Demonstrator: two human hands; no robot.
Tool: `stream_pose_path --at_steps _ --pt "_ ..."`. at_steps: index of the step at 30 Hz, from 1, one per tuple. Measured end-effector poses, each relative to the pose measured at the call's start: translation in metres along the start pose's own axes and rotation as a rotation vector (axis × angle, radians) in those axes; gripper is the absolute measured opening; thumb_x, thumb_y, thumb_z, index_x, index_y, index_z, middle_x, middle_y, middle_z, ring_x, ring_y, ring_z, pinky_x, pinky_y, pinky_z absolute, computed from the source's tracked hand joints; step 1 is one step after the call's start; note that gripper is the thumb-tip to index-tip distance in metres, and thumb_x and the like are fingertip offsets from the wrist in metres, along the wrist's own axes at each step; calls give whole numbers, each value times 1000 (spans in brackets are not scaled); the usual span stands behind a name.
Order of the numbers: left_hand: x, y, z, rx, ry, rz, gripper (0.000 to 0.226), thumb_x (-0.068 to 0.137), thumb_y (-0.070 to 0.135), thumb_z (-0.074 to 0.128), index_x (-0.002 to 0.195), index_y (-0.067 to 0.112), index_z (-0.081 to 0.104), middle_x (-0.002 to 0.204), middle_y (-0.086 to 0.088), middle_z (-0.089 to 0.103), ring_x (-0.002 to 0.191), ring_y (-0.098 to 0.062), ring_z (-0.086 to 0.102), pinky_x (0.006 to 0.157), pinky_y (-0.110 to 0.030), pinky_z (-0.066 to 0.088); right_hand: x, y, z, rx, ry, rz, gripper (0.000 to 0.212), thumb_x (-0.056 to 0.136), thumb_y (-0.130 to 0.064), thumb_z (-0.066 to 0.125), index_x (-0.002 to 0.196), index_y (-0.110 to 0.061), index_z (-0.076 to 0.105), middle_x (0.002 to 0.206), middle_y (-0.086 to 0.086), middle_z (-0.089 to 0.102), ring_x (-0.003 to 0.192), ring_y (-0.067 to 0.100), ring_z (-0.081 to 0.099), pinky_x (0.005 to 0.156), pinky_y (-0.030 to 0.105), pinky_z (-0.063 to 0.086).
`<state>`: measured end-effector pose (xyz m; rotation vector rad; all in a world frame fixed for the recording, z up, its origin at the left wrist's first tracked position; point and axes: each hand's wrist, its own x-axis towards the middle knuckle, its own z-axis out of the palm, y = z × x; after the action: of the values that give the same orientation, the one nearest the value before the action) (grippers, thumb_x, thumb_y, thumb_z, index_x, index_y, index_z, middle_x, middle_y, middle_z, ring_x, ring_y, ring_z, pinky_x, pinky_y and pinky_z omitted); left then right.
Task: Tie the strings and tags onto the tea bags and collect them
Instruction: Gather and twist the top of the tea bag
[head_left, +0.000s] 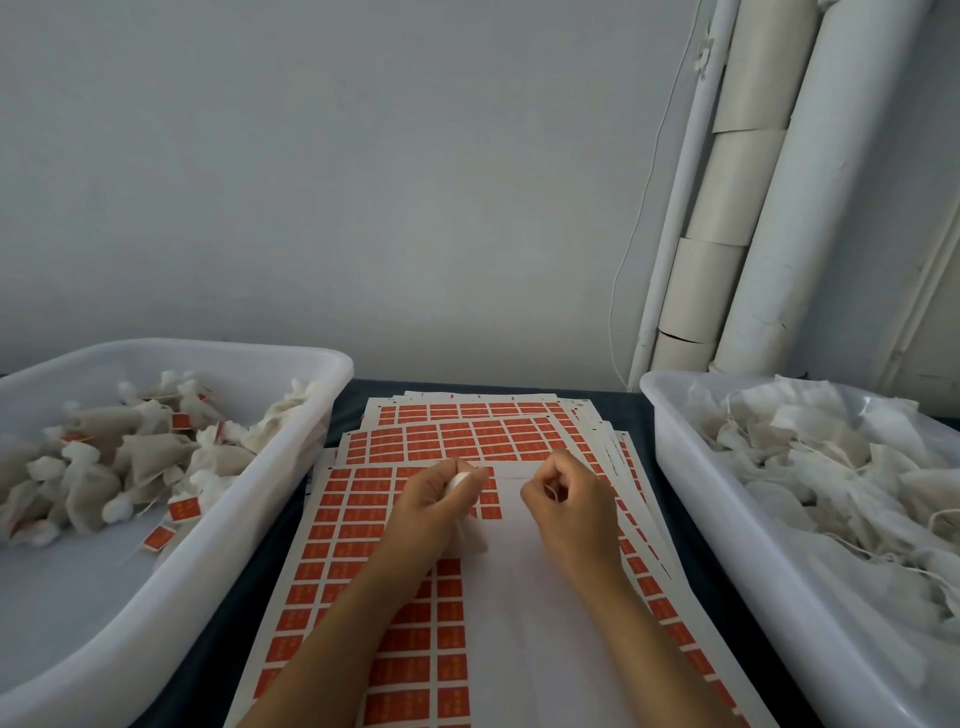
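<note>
My left hand (439, 499) grips a white tea bag (470, 538) over the sheets of orange tags (337, 545); the bag's neck shows between my fingers and its body hangs below my palm. My right hand (566, 499) is curled and pinches a thin white string (511, 474) that runs taut across to the left hand. Both hands hover above the top sheet, where a strip of tags is peeled away. Tagged tea bags (130, 457) lie in the left bin. Untagged tea bags (831, 467) with loose strings fill the right bin.
A white plastic bin (218, 530) stands at the left and another white bin (691, 493) at the right, both on a dark table (353, 395). Several tag sheets are fanned between them. White pipes (753, 208) and a thin cable run up the wall behind.
</note>
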<state>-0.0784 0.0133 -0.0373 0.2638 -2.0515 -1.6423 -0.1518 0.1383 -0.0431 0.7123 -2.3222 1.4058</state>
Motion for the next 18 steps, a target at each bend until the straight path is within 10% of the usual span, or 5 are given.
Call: stream_pose_path --at_steps 8,13,18 --pt "-5 5 1 -148 -23 -89 34 78 55 51 73 22 57 63 11 55 64 -5 52 61 -14 44 -3 5 9 89 -56 79 27 87 -20 61 65 -29 48 64 -16 54 60 2 56 51 1 39" --pt "-5 6 -2 -418 -89 -238 42 80 44 53 114 20 60 112 -3 60 99 -19 58 70 -23 50 -2 7 11 11 -109 52 23 89 -23 59 71 -30 47 67 -19 53 60 1 54 52 1 38" --pt "-8 6 -4 -382 -153 -144 25 75 40 59 92 31 75 99 10 70 97 -17 61 69 -21 51 -8 6 19 -52 -217 -41 9 90 -29 58 96 -25 62 90 -11 65 68 -1 55 70 3 42"
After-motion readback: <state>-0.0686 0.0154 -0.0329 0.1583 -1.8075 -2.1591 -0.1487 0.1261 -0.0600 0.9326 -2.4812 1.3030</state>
